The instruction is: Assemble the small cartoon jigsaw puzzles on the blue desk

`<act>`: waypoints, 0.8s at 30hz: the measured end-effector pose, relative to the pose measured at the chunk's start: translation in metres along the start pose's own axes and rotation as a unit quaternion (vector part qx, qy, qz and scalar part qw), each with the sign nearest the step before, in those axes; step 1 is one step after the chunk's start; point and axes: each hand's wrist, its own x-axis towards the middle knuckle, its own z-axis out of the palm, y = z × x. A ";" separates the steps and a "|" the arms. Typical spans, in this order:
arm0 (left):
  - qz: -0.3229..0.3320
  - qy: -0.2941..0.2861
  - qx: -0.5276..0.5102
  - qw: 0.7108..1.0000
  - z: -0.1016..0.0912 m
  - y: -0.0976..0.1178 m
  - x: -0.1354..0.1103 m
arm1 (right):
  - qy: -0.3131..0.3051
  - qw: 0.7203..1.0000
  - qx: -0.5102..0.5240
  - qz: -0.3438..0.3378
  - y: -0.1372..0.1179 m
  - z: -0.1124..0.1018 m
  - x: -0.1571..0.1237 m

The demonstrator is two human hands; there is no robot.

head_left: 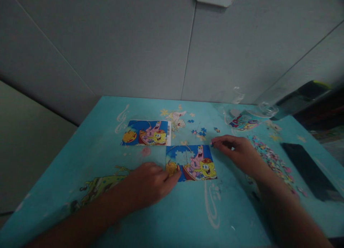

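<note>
A partly assembled jigsaw puzzle [200,167] with cartoon figures lies flat on the table, its upper left part showing a gap of bare tabletop. My left hand [154,181] rests at the lower left of the puzzle, fingertips touching it, fingers loosely bent with nothing between them. At the puzzle's upper right corner, my right hand [238,151] is closed in a pinch on a small dark puzzle piece [212,143]. Left of and behind the puzzle lies a reference picture card [146,132] with the same scene. Several loose blue pieces [202,131] lie behind the puzzle.
To the right, a spread of many mixed pieces [271,158] lies beside my right forearm. A dark phone-like slab [309,169] is farther right. Clear plastic containers [248,119] stand at the back right. A grey wall [139,54] borders the patterned turquoise table [88,144].
</note>
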 end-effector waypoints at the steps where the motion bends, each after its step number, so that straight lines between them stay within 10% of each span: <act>1: 0.000 -0.005 0.000 1.000 0.000 0.000 0.000 | -0.015 1.000 0.022 0.000 -0.006 0.005 -0.002; 10: -0.004 -0.009 0.006 1.000 0.008 0.001 0.000 | -0.094 0.990 0.105 -0.002 -0.035 0.052 -0.016; 24: -0.014 -0.002 -0.015 1.000 0.002 0.003 0.004 | -0.075 0.994 0.082 -0.019 -0.031 0.058 -0.016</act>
